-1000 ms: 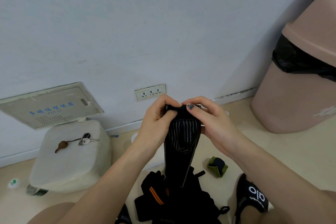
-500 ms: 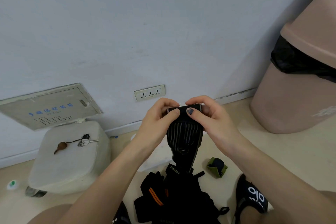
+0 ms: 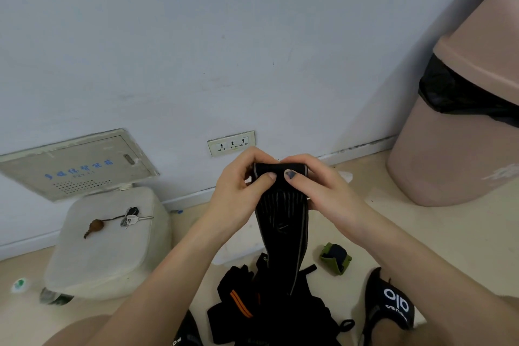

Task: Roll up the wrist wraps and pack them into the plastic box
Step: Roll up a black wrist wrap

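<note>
Between both hands, black grey-striped wrist wrap (image 3: 283, 213) (top rolled, tail dangling)

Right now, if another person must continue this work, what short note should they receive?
Left hand and right hand: both pinch the rolled top of the black striped wrap; its tail hangs down to the pile.
Pile of unrolled black wraps: on the floor below the hands.
Green-edged rolled wrap: on the floor, right of the pile.
Plastic box: closed, left, with keys on its lid.
Done: one roll, it seems; a second only begun.
Left: finish rolling, roll the pile, pack everything into the box.
</note>
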Motion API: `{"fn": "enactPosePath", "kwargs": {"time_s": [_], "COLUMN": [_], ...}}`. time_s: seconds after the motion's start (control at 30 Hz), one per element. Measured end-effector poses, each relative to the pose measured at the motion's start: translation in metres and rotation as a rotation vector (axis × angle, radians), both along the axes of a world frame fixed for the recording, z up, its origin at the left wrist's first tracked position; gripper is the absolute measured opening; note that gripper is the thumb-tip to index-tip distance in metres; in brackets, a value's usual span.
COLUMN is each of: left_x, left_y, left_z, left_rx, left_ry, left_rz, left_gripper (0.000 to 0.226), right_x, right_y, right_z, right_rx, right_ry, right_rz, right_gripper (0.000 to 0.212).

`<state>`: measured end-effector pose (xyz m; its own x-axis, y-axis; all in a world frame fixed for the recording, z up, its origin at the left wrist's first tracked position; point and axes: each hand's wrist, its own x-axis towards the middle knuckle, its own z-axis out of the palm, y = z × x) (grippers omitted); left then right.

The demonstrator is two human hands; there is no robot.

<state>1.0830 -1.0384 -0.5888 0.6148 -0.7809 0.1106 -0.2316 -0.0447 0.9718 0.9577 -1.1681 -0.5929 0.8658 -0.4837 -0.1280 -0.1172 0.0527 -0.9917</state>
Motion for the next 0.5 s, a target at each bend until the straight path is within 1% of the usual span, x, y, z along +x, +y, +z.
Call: {"fn": "enactPosePath", "kwargs": {"time_s": [0.2, 0.37, 0.43, 0.5], "left_x": [-0.0028, -0.0026, -0.0019, -0.0017], "left_y": [-0.0005, 0.0003, -0.0001, -0.0001], "left_z": [-0.0032, -0.0021, -0.0021, -0.0025], "left_rx": [-0.051, -0.033, 0.008, 0.04], "left_ry": [-0.002, 0.137, 0.188, 0.287], "left_rz": [0.008, -0.02, -0.054, -0.109], "left_gripper": [0.025, 0.03, 0.025, 0.021], "right_x": [0.0014, -0.0013, -0.0017, -0.0017], "right_y": [0.0001, -0.0001, -0.0013, -0.0034], "right_z": [-0.0023, -0.0065, -0.0062, -0.0047], "right_rx": [-0.036, 0.007, 0.014, 0.015], "right_ry": [-0.07, -0.093, -0.108, -0.136], "right_rz": [-0.032, -0.037, -0.042, -0.047], "right_gripper": [0.014, 0.015, 0.018, 0.019]}}
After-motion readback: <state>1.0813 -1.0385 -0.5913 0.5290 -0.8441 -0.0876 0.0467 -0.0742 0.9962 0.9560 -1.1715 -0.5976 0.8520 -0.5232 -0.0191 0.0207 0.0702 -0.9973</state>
